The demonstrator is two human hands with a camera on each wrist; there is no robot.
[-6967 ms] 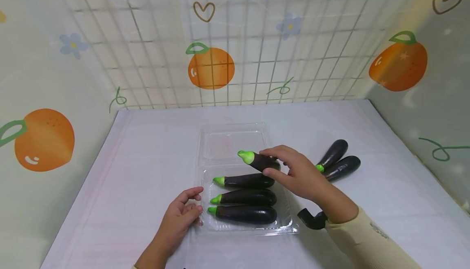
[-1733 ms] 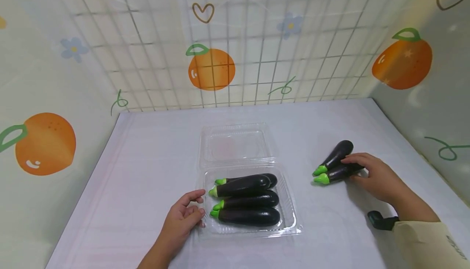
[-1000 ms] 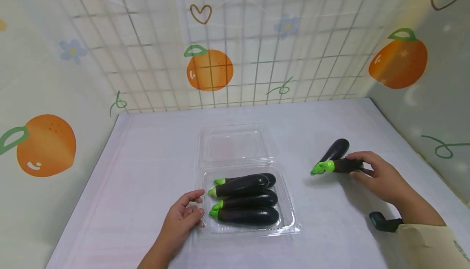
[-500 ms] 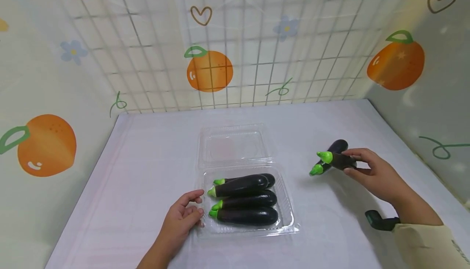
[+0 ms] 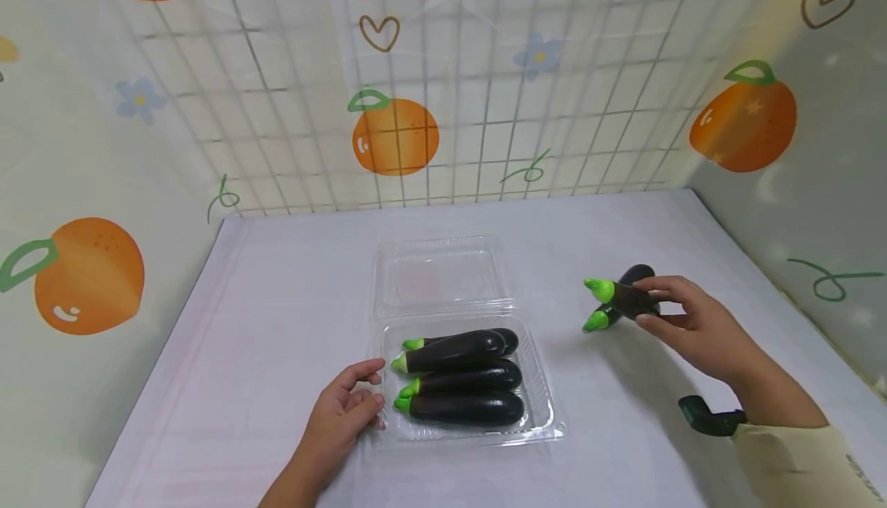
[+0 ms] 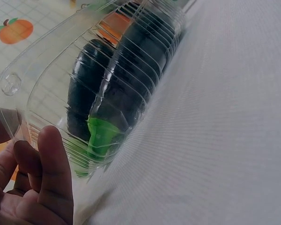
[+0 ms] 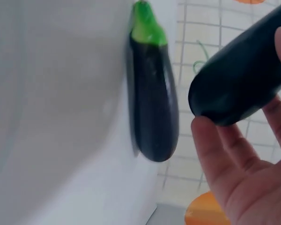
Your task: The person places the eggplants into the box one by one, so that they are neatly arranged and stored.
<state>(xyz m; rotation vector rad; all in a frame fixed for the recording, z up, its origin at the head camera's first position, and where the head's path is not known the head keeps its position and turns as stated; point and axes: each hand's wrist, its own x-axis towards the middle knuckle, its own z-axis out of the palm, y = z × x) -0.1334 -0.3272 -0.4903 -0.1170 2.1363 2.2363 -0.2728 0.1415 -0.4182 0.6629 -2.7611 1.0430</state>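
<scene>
On the worktop [image 5: 277,300], stretching under both grips, we see little to stop a round thing, so anything dropped from the right grip [image 5: 682,319] could roll. The clear box [image 5: 543,392], just right of the left grip [image 5: 339,408], looks thin and light; a careless push from that side could slide or tip it. Inside, one of the four packed eggplants [image 5: 460,409] leans across another, so we think a jolt could shift them.

The held eggplant [image 5: 628,301] is pinched between thumb and fingers of the right grip by its thick end, green tip pointing left. Its skin looks glossy and the tip end is unsupported, so we fear a twist or slip. Just left of that grip, beneath and seemingly apart from it, the loose eggplant [image 7: 152,93] could be knocked if the held one sagged.

We lose the worktop's near edge below the left grip. The open lid [image 5: 443,273], beyond that grip, is hard to trace through clear plastic. The right wrist view crops the held eggplant's green tip, and from above the fingers cover its thick end. The left grip is loose, thumb and forefinger apart at the box's edge; how firmly they press, we cannot tell.
</scene>
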